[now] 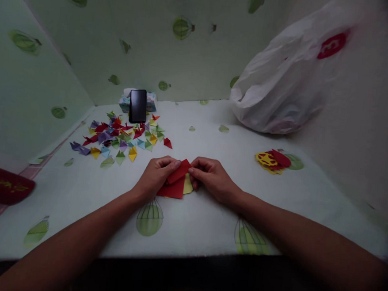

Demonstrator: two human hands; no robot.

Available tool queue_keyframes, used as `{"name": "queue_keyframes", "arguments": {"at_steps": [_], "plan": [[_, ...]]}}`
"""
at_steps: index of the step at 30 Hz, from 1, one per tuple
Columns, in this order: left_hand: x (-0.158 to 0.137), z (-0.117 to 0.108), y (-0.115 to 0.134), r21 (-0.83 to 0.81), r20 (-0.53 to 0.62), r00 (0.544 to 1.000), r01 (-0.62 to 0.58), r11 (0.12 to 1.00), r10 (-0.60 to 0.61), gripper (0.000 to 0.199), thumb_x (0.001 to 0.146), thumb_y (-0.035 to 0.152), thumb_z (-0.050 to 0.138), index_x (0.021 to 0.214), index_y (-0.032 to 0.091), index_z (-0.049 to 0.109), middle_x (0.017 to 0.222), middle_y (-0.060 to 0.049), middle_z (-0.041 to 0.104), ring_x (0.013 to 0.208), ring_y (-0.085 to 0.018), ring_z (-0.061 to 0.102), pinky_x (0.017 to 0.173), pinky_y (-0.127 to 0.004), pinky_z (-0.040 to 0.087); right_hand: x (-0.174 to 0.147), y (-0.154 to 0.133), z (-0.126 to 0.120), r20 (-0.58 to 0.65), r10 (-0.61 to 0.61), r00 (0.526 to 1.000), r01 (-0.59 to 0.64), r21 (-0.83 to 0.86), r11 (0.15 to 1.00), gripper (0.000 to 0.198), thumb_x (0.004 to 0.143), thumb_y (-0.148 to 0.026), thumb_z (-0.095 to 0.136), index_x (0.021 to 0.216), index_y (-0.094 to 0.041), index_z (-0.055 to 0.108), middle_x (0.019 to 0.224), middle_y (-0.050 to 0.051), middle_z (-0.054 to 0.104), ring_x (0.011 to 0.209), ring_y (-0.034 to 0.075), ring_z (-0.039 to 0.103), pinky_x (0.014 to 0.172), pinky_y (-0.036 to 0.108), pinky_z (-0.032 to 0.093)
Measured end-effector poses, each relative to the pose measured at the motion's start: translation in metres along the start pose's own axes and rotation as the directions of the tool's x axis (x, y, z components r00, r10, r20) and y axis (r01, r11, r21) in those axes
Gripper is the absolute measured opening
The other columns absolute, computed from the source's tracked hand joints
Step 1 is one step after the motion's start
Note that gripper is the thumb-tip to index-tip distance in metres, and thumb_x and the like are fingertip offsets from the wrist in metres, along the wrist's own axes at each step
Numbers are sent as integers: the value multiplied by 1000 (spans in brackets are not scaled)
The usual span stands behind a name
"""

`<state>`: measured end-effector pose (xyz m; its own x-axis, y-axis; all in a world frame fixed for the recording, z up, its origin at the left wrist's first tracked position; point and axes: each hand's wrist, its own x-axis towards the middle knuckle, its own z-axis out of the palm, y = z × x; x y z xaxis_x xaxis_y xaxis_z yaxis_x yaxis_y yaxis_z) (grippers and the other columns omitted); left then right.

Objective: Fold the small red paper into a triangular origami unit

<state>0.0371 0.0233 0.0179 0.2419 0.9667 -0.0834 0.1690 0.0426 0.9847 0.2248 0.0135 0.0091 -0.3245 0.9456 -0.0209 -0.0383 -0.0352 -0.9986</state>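
Left hand (pixel 157 174) and right hand (pixel 213 177) are showing bare, slim fingers tapering. Left forearm (pixel 77 237) and right forearm (pixel 301 233) are also showing bare, smooth, widening from narrow wrists toward the view's edges. Right forearm's far end is blurring into shadow. Fingernails are looking too small and dim for detail.

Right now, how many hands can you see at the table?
2: the left hand on the left side of the red paper, the right hand at its right corner.
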Motion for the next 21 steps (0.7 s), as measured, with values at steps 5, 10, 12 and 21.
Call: {"name": "queue_keyframes", "arguments": {"at_steps": [5,10,12,21], "plan": [[0,-2,-1,63,-5,998,-67,996,67,34,86,46,64,73,16,67,66,1,53,61,-11,44,59,-25,35,-1,1,0,-1,2,1000,-2,12,1000,17,83,-29,65,72,-18,58,56,-5,57,48,8,52,49,23,41],[0,-3,-2,127,-40,982,-177,976,183,27,87,39,64,74,17,71,80,-2,61,73,-14,53,69,-27,41,0,2,0,18,11,1000,-12,57,998,21,83,-31,67,70,-19,56,56,-5,57,48,8,52,49,23,42],[0,-3,-1,165,-47,977,-198,966,208,27,87,38,63,72,17,71,78,-2,61,72,-14,53,69,-27,41,1,3,0,42,21,999,-24,77,997,22,83,-33,67,71,-19,54,57,-5,57,48,9,52,50,24,43],[-1,0,4,245,92,975,-219,944,202,29,86,39,64,68,16,67,68,1,55,66,-12,48,64,-25,37,0,1,-2,60,-20,998,25,-68,997,27,90,-40,62,75,-19,56,53,-4,57,48,10,53,51,24,42]]}}
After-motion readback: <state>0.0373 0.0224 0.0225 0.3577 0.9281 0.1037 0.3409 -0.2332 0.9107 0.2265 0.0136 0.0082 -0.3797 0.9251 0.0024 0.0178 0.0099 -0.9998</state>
